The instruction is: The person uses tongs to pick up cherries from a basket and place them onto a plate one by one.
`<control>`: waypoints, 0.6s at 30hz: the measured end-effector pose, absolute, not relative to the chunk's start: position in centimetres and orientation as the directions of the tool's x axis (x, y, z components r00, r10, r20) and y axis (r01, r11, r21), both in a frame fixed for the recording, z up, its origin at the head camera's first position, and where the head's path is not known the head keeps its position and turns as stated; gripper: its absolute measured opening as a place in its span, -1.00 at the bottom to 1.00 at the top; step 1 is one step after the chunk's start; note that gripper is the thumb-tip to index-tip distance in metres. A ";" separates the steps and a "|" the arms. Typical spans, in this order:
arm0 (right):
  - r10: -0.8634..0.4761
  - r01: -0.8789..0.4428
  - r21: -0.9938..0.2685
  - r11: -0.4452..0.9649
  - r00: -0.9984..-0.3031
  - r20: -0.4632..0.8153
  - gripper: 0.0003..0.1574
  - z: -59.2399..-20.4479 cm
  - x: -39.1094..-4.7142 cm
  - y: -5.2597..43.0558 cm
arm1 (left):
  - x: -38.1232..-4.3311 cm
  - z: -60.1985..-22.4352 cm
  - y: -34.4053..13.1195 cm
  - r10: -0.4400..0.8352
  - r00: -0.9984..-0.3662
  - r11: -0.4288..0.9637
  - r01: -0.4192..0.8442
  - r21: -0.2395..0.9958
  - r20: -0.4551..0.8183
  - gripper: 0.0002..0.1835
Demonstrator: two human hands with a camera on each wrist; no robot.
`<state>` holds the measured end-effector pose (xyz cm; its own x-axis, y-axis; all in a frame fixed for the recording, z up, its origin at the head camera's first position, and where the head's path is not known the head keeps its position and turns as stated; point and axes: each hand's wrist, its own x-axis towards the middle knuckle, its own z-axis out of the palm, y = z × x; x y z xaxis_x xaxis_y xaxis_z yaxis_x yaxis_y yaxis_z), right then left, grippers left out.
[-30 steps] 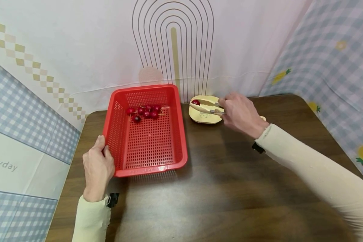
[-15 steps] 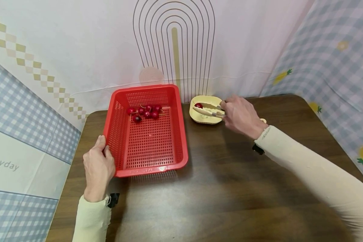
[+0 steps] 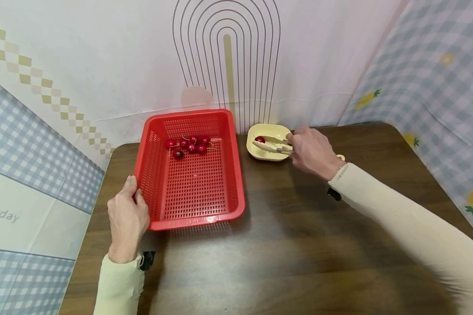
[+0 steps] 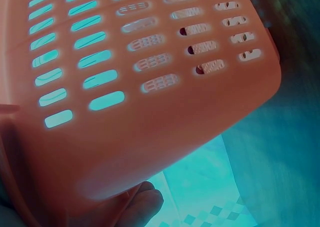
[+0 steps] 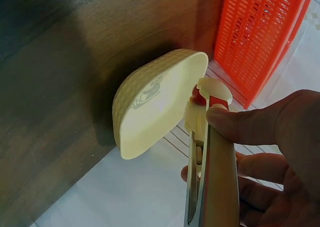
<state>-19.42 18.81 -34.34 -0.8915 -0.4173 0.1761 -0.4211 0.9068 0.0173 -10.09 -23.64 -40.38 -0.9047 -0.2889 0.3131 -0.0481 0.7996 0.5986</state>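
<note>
A wood-grain table (image 3: 284, 249) bears a slotted red plastic basket (image 3: 239, 183), its left rim gripped by the left hand (image 3: 128, 214). Right of it, near the table's far edge, sits a rounded, woven-textured yellow dish (image 3: 269, 157). The right hand (image 3: 311, 151) clasps metallic tongs (image 5: 221, 182); between their cream tips, over the dish and left of that hand, is one glossy red cherry (image 3: 259, 139).

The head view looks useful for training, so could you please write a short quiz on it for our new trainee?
1. True or false: the left hand grips the red basket.
2. In the head view, the yellow bowl is: a) inside the red basket; b) right of it; c) left of it.
3. Fill in: between the tips of the tongs in the right hand is a red ____.

Key: 1 true; 2 b; 3 cherry.
</note>
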 end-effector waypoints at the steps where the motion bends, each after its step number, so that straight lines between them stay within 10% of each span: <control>1: -0.416 -0.420 0.018 0.907 -0.892 0.173 -0.90 -34.4 -19.5 18.8 | -10.1 -40.4 -23.6 -0.288 -0.905 0.800 -0.048 0.598 0.314 -0.55; 18: -0.406 -0.407 0.031 0.913 -0.900 0.159 -0.85 -34.7 -19.4 18.5 | -10.1 -40.4 -23.7 -0.287 -0.904 0.808 -0.050 0.588 0.317 -0.55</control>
